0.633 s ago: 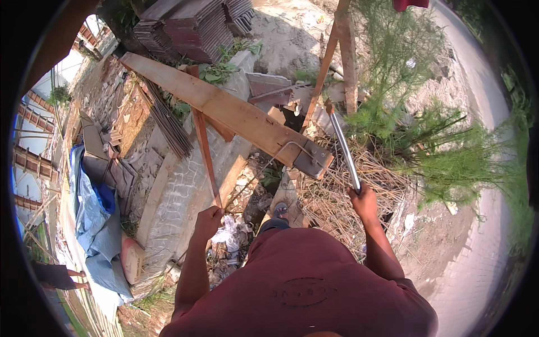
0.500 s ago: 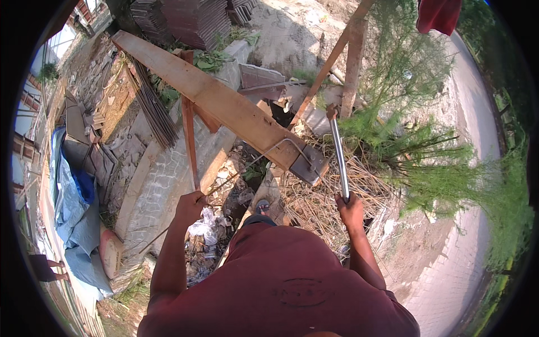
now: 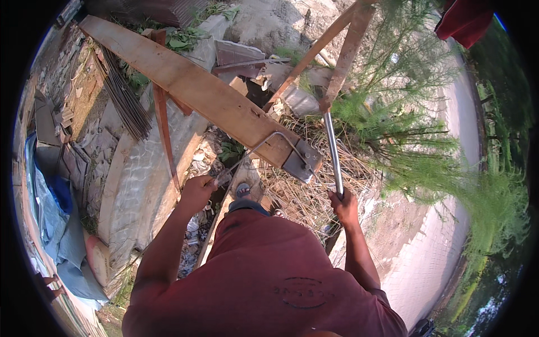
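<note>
My left hand (image 3: 197,194) is closed round a thin metal rod (image 3: 259,147), left of my body. That rod runs from my fingers up across the wooden plank (image 3: 191,84), where it is bent into an angular hook. The hook's end reaches the dark metal plate (image 3: 302,159) with pins, fixed at the plank's near end. On the right, my right hand (image 3: 344,206) grips the lower end of a long silver metal bar (image 3: 334,151). The bar points away from me, right of the plate; its rusty far end overlaps a wooden post in view, so contact cannot be told.
Wooden legs (image 3: 163,126) hold up the plank. Dry twigs (image 3: 292,196) lie beneath its near end, and green feathery branches (image 3: 404,135) spread on the right. Thin rods (image 3: 120,92) lean at the left, beyond a blue tarp (image 3: 50,208). A paved path (image 3: 438,247) runs along the right.
My left hand has moved forward, closer to the plank. The view has shifted, so the plank appears farther left and higher. My right hand still grips the silver bar.
</note>
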A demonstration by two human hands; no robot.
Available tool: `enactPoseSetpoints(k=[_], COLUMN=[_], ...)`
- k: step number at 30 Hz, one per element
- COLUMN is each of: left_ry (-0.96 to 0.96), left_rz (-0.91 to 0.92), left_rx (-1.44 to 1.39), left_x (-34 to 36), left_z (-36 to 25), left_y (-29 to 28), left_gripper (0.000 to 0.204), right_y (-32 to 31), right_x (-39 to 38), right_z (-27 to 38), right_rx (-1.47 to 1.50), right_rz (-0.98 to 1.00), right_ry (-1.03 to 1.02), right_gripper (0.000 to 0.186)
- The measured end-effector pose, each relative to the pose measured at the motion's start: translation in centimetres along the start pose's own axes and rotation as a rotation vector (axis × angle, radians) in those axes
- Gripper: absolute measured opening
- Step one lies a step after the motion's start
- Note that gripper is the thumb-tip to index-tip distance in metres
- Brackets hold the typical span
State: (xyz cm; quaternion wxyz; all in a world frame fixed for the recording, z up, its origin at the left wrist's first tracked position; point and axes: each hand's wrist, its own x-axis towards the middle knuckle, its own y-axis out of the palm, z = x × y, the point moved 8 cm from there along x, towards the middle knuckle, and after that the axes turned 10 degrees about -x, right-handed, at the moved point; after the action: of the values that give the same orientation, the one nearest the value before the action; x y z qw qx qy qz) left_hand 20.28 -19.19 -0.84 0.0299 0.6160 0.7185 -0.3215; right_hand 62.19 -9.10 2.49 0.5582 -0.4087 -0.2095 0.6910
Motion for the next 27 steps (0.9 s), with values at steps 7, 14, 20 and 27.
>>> enactPoseSetpoints(k=[7,14,20,27], left_ry=[-0.055,-0.010,-0.072,-0.026], left_rz=[0.024,-0.010,-0.002,-0.024], left_rx=[0.011,0.005,-0.004,-0.008], left_x=[-0.1,0.0,0.2,0.3], left_z=[-0.2,0.1,0.6,0.6], left_y=[0.0,0.2,0.4,0.1], left_gripper=[0.025,0.026,0.026,0.025], right_y=[-4.7,-13.8,-13.8,-13.1], right_x=[-0.5,3.5,8.6,19.3], right_z=[-4.7,-8.2,-7.1,-6.0], right_rx=[-0.200,-0.853,-0.952,-0.937], right_rz=[-0.217,-0.337,-0.190,-0.079], right_ry=[-0.162,-0.400,-0.474,-0.562], right_gripper=[0.025,0.021,0.026,0.008])
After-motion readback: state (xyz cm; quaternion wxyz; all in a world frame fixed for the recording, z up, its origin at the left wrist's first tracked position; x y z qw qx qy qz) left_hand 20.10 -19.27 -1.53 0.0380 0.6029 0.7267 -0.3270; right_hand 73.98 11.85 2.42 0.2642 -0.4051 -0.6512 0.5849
